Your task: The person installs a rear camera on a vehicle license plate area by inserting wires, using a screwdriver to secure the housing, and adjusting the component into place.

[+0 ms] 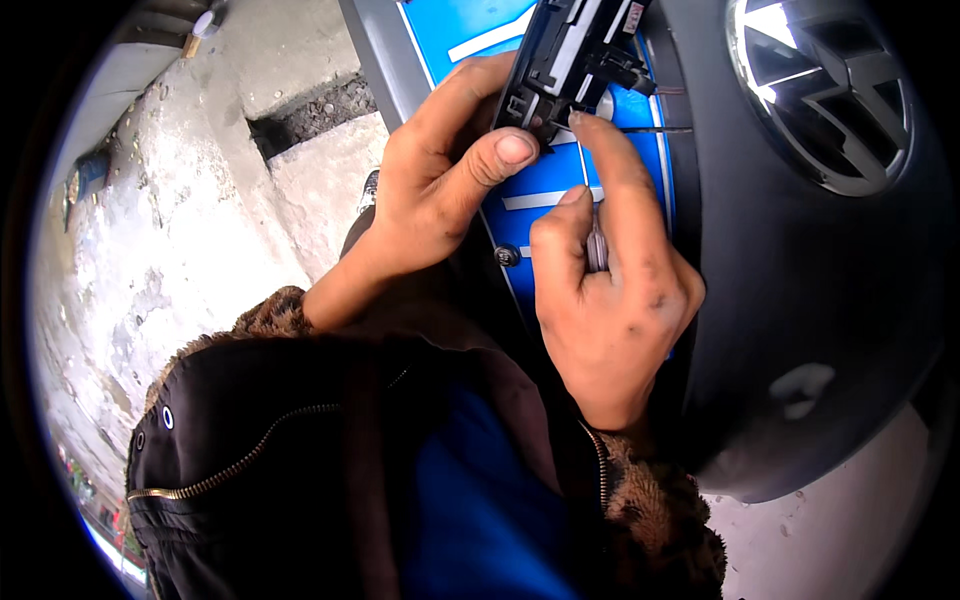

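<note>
1. Gripping a black plastic part [570, 70], the left hand [435, 175] has its thumb pressed on the part's lower left corner, its fingers wrapped around the left side and mostly hidden behind it.
2. The part is held tilted over the upper portion of a blue plate [550, 175] and runs out of view at the top; pale strips and small moulded pieces show on its face.
3. Curled round the grey handle of a slim tool [597, 250], the right hand [620, 300] lies over the plate's right-hand portion, below the part. A thin shaft points up from the handle toward the part; whether its tip touches cannot be told.
4. The right index finger stretches to the part's lower end, its tip appearing to touch there, with the thumb lower and apart from it.
5. A black round knob [507, 256] sits at the plate's left edge, below the left hand.
6. Past the plate's right edge curves a dark car panel [800, 300] bearing a round chrome emblem [822, 95].
7. Beyond the plate's left edge, pale floor [190, 220] shows a dark recess [315, 115], with part of a shoe [369, 190] near the left wrist.
</note>
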